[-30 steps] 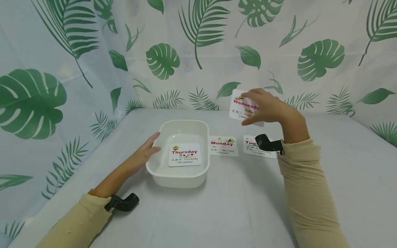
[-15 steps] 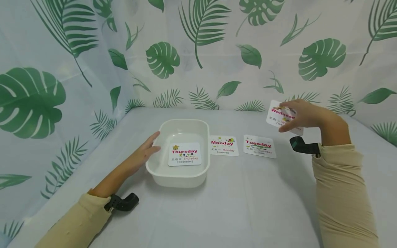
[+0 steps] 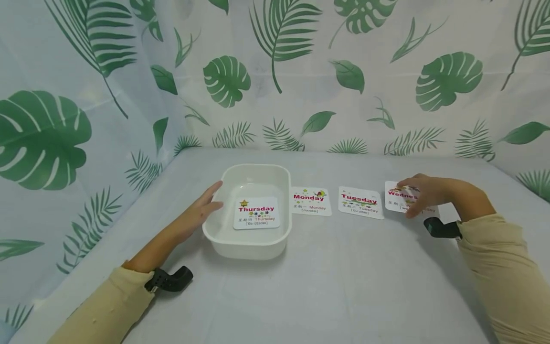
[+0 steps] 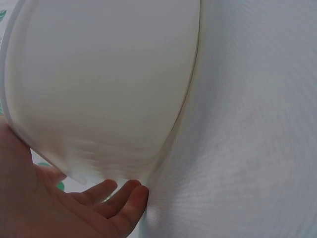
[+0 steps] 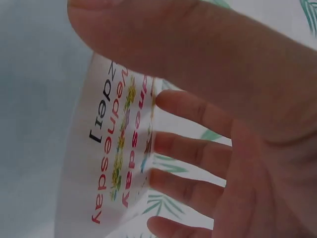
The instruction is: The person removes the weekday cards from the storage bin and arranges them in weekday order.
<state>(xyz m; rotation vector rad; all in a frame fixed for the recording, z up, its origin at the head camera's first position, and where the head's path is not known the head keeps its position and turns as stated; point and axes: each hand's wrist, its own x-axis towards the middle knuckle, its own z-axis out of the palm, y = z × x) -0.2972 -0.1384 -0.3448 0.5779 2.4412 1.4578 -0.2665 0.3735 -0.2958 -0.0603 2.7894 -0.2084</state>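
Note:
My left hand [image 3: 193, 215] holds the left side of a white plastic basin [image 3: 251, 252], its thumb and index finger at the rim. In the left wrist view, other fingers [image 4: 130, 203] rest against the basin's outer wall. A Thursday card [image 3: 256, 220] lies inside the basin. At the right, my right hand [image 3: 434, 193] holds a white Wednesday card [image 3: 393, 203] between thumb and fingertips, at or just above the table; part of the card is hidden by the hand. To its left lie a Tuesday card [image 3: 361, 203] and a Monday card [image 3: 311, 201], face up.
A pale cloth covers the table [image 3: 318, 286]. Behind it hangs a leaf-printed curtain [image 3: 283, 110], which also runs along the left side. The Monday card's left edge meets the basin's right side in the head view.
My right hand has carried the Wednesday card to the right, then lowered it beside the Tuesday card, which the arm no longer covers. My left hand and the basin stay put.

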